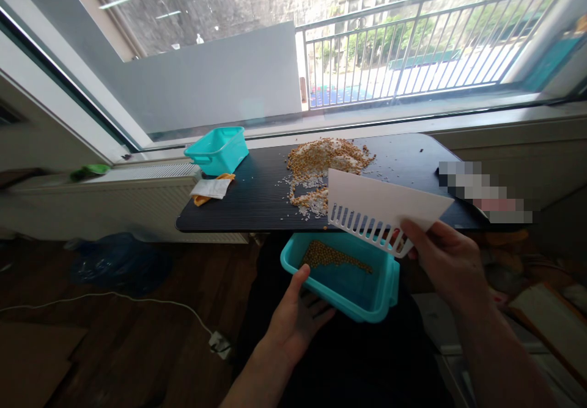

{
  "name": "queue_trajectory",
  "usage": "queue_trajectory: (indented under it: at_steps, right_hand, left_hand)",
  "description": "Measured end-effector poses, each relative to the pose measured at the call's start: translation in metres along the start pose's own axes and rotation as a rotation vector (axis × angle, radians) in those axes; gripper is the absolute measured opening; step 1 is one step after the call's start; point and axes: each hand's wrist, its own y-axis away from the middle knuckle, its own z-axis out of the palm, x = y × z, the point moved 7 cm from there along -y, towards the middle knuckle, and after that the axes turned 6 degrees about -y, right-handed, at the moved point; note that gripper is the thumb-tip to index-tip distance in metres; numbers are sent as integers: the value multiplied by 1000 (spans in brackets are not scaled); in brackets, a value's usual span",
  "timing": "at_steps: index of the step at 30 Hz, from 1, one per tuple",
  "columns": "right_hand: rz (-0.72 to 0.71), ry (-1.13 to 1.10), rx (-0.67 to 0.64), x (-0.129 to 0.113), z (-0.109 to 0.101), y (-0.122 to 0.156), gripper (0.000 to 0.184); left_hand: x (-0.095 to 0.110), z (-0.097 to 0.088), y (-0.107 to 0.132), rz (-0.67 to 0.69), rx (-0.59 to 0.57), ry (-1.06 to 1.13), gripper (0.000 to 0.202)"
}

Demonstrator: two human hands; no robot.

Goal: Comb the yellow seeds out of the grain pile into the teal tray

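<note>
My left hand (300,310) grips the near left side of a turquoise plastic bin (348,304), thumb over the rim and fingers beneath. Tan, soybean-like beans (332,254) lie in the bin, mostly toward its far left. In my right hand (444,252), pinched at its right end, is a white flat scraper (385,197) with a row of slots along its lower edge. It is tilted above the bin's far rim and hides part of the table edge. Behind it, a mixed heap of beans and white rice-like grains (316,157) spreads over the dark table (252,206).
A second turquoise bin (217,151) stands at the table's left end, beside a white packet on an orange cloth (213,189). A blurred-out object (481,191) lies at the right end. A window is behind; a white cable with a power strip (220,344) runs along the floor.
</note>
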Motion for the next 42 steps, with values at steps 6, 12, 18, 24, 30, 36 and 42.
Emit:
queue_trajectory:
  at_steps: [6, 12, 18, 24, 30, 36, 42]
  right_hand:
    - [-14, 31, -5, 7, -5, -7, 26]
    - [1, -9, 33, 4, -3, -11, 22]
    - [29, -92, -131, 2, 17, -11, 25]
    - [-26, -74, -9, 12, 0, -24, 27]
    - [-113, 25, 25, -1, 16, -45, 22]
    - [-106, 30, -73, 0, 29, -49, 22]
    - [-85, -42, -125, 2, 27, -44, 21]
  left_hand:
    - [-1, 0, -1, 3, -3, 9, 60]
    - [-1, -2, -1, 1, -13, 6, 61]
    - [-1, -2, 0, 6, -17, -7, 61]
    - [0, -3, -1, 9, 16, -2, 58]
    - [1, -6, 0, 14, 16, 12, 59]
    - [1, -7, 0, 22, 11, 24, 61]
    - [-1, -7, -1, 16, -5, 11, 61]
